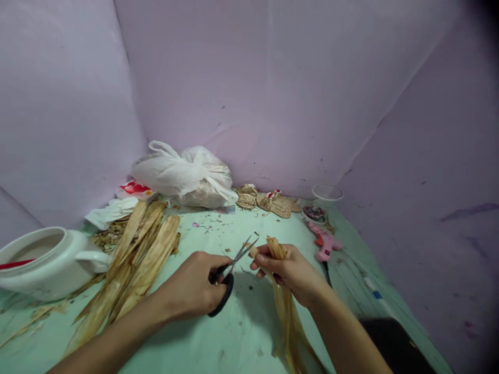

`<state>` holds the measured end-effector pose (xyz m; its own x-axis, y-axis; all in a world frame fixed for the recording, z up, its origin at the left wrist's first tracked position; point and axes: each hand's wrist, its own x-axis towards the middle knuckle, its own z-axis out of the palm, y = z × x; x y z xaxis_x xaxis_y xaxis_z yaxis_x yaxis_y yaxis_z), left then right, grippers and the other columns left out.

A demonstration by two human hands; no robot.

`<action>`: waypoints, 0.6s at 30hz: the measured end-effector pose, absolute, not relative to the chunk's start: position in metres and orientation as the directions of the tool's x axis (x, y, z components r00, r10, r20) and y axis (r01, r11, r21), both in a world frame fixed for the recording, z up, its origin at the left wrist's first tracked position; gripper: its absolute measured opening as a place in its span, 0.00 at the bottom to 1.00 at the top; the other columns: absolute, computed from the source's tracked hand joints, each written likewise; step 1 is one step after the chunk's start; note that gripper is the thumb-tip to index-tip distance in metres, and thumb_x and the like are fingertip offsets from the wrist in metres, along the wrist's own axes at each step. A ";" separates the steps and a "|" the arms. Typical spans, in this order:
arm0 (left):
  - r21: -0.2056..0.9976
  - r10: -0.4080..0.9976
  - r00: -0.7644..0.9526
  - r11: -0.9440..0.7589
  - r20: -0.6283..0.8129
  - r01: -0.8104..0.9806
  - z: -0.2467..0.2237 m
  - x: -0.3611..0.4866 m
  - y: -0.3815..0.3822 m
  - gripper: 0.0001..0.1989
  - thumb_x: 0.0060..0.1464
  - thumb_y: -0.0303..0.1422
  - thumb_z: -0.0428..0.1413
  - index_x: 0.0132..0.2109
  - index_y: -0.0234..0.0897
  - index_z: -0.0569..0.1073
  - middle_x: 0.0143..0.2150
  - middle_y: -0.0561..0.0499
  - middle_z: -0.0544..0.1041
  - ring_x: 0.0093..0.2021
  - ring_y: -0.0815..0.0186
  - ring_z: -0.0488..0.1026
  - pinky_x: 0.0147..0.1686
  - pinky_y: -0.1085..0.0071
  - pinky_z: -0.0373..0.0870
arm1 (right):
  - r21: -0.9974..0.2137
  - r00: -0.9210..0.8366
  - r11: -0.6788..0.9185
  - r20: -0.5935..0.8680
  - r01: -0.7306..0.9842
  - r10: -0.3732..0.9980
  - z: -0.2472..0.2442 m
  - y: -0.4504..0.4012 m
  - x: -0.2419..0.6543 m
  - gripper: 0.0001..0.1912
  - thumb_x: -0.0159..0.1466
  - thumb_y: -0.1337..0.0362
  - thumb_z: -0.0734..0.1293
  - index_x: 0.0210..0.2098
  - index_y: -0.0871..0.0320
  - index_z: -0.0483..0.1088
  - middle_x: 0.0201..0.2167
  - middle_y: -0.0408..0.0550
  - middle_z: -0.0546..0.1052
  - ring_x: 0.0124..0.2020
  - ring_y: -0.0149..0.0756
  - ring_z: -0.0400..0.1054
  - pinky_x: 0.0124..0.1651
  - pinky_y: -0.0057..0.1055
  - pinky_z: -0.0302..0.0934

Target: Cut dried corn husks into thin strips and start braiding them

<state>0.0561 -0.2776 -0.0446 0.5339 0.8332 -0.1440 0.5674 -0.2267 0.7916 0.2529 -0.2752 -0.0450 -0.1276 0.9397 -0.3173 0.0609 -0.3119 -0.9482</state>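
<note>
We list one left hand [200, 283], curled through black-handled scissors [233, 266], blades parted, pointing up and rightward, and one right hand [294, 267], fingers pinched round dried leaf strips [286, 317] above the green table [202, 345], long axis running from upper ends down towards us.
</note>
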 end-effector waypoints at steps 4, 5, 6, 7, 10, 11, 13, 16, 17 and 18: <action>0.849 0.810 0.563 -0.174 -0.165 0.500 -0.047 0.055 -0.276 0.03 0.43 0.28 0.47 0.24 0.36 0.62 0.20 0.58 0.56 0.22 0.73 0.53 0.20 0.76 0.48 | -0.959 -0.092 -0.248 -0.261 0.135 0.961 -0.041 -0.276 0.248 0.08 0.45 0.61 0.69 0.20 0.61 0.69 0.20 0.45 0.73 0.19 0.27 0.61 0.21 0.25 0.47; 0.863 0.806 0.565 -0.151 -0.175 0.483 -0.048 0.055 -0.276 0.04 0.43 0.28 0.47 0.23 0.36 0.61 0.20 0.58 0.55 0.22 0.73 0.52 0.20 0.76 0.48 | -0.960 -0.086 -0.234 -0.249 0.155 0.965 -0.040 -0.276 0.247 0.07 0.45 0.62 0.68 0.20 0.60 0.69 0.19 0.44 0.73 0.18 0.26 0.60 0.22 0.25 0.49; 0.876 0.802 0.567 -0.122 -0.191 0.467 -0.047 0.054 -0.276 0.03 0.42 0.28 0.47 0.23 0.36 0.60 0.19 0.58 0.55 0.22 0.74 0.52 0.20 0.76 0.48 | -0.960 -0.084 -0.222 -0.238 0.169 0.968 -0.039 -0.276 0.246 0.06 0.46 0.63 0.68 0.19 0.60 0.70 0.19 0.44 0.72 0.18 0.26 0.59 0.23 0.26 0.51; 0.886 0.794 0.570 -0.089 -0.213 0.456 -0.046 0.054 -0.276 0.03 0.41 0.27 0.48 0.23 0.36 0.60 0.19 0.58 0.55 0.21 0.74 0.53 0.19 0.76 0.49 | -0.961 -0.085 -0.211 -0.228 0.179 0.970 -0.040 -0.276 0.245 0.06 0.46 0.63 0.67 0.19 0.60 0.70 0.19 0.44 0.72 0.18 0.26 0.59 0.24 0.26 0.52; 0.905 0.761 0.585 0.006 -0.280 0.425 -0.041 0.053 -0.275 0.02 0.37 0.26 0.48 0.23 0.36 0.61 0.18 0.59 0.55 0.20 0.74 0.53 0.19 0.76 0.49 | -0.962 -0.090 -0.172 -0.195 0.210 0.977 -0.043 -0.275 0.246 0.05 0.47 0.64 0.67 0.18 0.60 0.70 0.19 0.44 0.72 0.19 0.27 0.58 0.25 0.27 0.54; 0.908 0.750 0.592 0.026 -0.294 0.418 -0.038 0.053 -0.274 0.02 0.37 0.26 0.48 0.22 0.36 0.61 0.18 0.59 0.55 0.20 0.74 0.53 0.18 0.76 0.49 | -0.962 -0.097 -0.155 -0.181 0.226 0.979 -0.044 -0.274 0.247 0.05 0.47 0.64 0.66 0.18 0.60 0.71 0.19 0.44 0.72 0.19 0.27 0.58 0.25 0.27 0.54; 0.909 0.733 0.604 0.045 -0.312 0.414 -0.035 0.051 -0.273 0.02 0.36 0.25 0.47 0.22 0.36 0.61 0.18 0.59 0.56 0.20 0.74 0.53 0.18 0.76 0.49 | -0.955 -0.116 -0.113 -0.150 0.274 0.982 -0.048 -0.274 0.249 0.06 0.49 0.64 0.66 0.18 0.59 0.70 0.18 0.44 0.71 0.20 0.28 0.58 0.25 0.27 0.54; 0.903 0.718 0.618 0.036 -0.321 0.427 -0.034 0.047 -0.273 0.03 0.36 0.25 0.47 0.23 0.35 0.64 0.18 0.58 0.57 0.20 0.74 0.53 0.18 0.75 0.49 | -0.936 -0.165 -0.045 -0.108 0.348 0.980 -0.051 -0.275 0.254 0.07 0.51 0.65 0.64 0.18 0.59 0.70 0.17 0.42 0.69 0.20 0.28 0.56 0.25 0.26 0.52; 0.903 0.713 0.623 0.035 -0.323 0.429 -0.034 0.045 -0.272 0.04 0.36 0.25 0.47 0.24 0.35 0.65 0.18 0.58 0.58 0.20 0.74 0.53 0.18 0.75 0.49 | -0.931 -0.183 -0.030 -0.103 0.363 0.978 -0.052 -0.275 0.255 0.08 0.52 0.66 0.64 0.18 0.58 0.70 0.17 0.42 0.69 0.20 0.28 0.56 0.25 0.26 0.52; 0.903 0.706 0.629 0.034 -0.325 0.428 -0.035 0.044 -0.272 0.05 0.36 0.25 0.47 0.24 0.35 0.66 0.19 0.58 0.60 0.20 0.74 0.53 0.18 0.75 0.49 | -0.928 -0.199 -0.022 -0.103 0.373 0.975 -0.053 -0.275 0.255 0.08 0.52 0.66 0.63 0.19 0.58 0.71 0.18 0.42 0.69 0.20 0.28 0.56 0.25 0.26 0.52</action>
